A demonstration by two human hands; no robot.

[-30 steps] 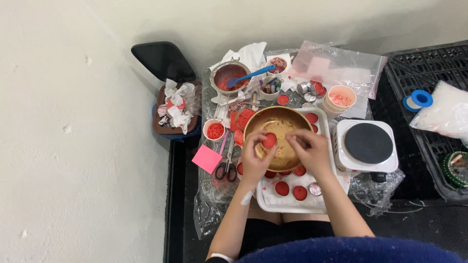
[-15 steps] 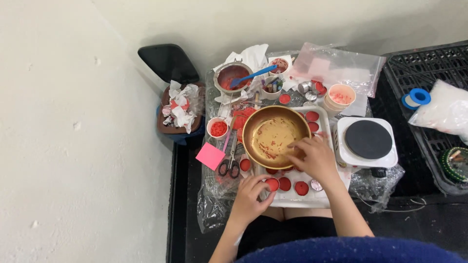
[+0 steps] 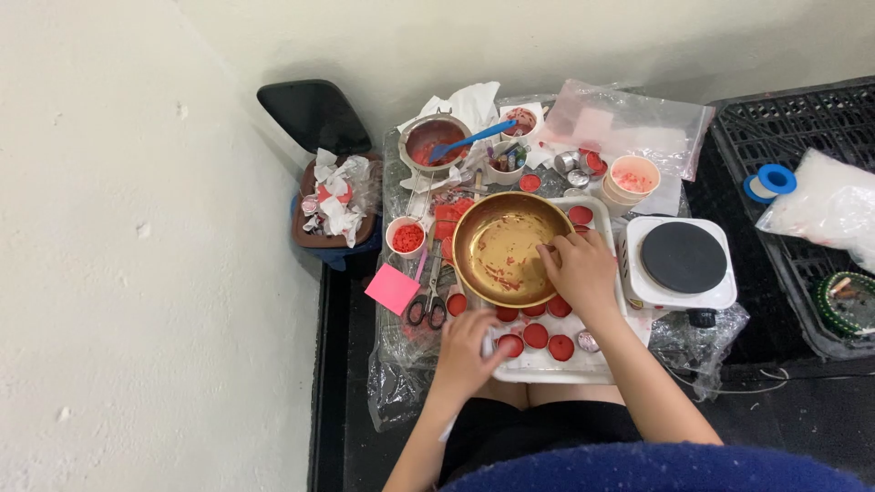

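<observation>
Right hand [image 3: 583, 269] in brass bowl [image 3: 501, 248]; left hand [image 3: 469, 342] on tray [image 3: 556, 369] (red discs).

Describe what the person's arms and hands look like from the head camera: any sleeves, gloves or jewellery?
Both forearms are bare, with no sleeves in view. The left hand and the right hand wear no gloves. No rings, watch or bracelets can be made out on either wrist or on the fingers, though the picture is too small to rule out fine ones.

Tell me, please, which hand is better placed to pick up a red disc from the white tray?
Probably left: the left hand hovers beside the red discs on the white tray, while the right hand rests inside the gold bowl.
</observation>
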